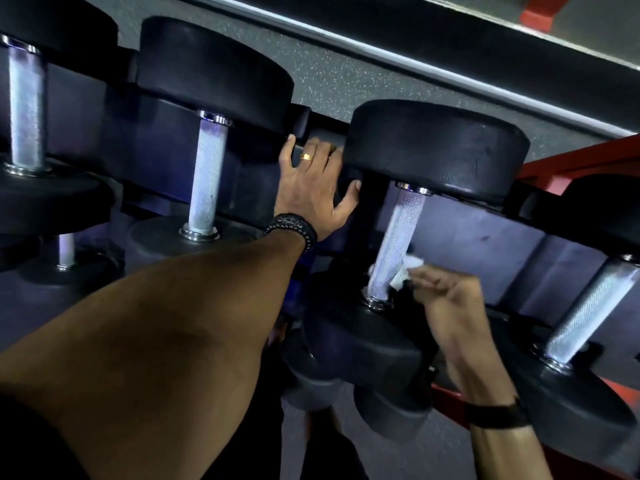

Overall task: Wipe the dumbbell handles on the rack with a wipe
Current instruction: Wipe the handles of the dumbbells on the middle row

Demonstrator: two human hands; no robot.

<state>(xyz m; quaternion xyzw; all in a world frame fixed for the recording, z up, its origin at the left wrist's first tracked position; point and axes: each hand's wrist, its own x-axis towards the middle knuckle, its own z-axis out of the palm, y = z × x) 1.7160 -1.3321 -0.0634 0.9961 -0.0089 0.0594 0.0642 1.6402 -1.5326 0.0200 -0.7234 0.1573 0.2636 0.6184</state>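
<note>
Black dumbbells with knurled silver handles lie side by side on a dark rack (485, 233). My right hand (446, 299) pinches a small white wipe (405, 271) against the lower right side of one silver handle (398, 240). My left hand (313, 188), with a gold ring and a black beaded bracelet, grips the rack's far rail in the gap between this dumbbell's far head (436, 147) and its left neighbour. Its thumb touches the underside of that head.
More handles stand to the left (207, 174), far left (26, 105) and right (588, 306). A lower tier holds further dumbbells (388, 410). Red frame parts (568, 161) show at the right. Speckled grey floor (346, 71) lies beyond the rack.
</note>
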